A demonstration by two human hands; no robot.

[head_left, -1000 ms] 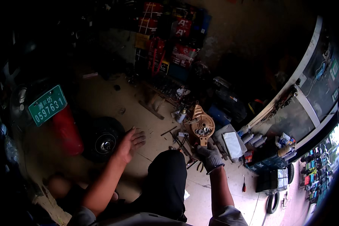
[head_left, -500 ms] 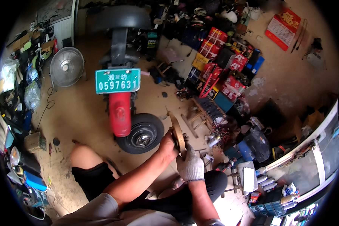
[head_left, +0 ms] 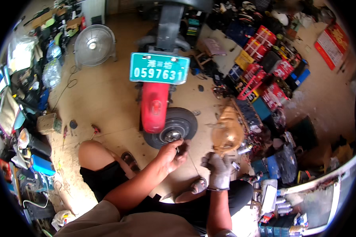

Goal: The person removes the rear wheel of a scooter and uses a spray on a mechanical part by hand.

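Observation:
My right hand (head_left: 219, 170), in a grey-white knit glove, grips the lower rim of a round, gold-brown metal cover (head_left: 228, 133) with a narrow arm on top. The cover is tilted up, its broad face toward me, slightly blurred. My bare left hand (head_left: 173, 157) is apart from the cover, fingers curled together with dark smudges on them; whatever it may hold is too small to make out. Just beyond it lies a black-tyred wheel (head_left: 186, 120) on the floor, partly under the red rear mudguard (head_left: 154, 108) of a two-wheeler with a green plate (head_left: 160, 68).
A floor fan (head_left: 94, 44) stands at the far left. Red-handled tools (head_left: 95, 131) and a small block (head_left: 47, 123) lie left of my knee. Stacked red boxes (head_left: 261, 41) and piled parts fill the right, beside a glass-panelled frame (head_left: 314, 205).
My hands have moved apart; the left has let go of the cover. My right hand has turned the cover from edge-on to face-on, farther right. The view has shifted left.

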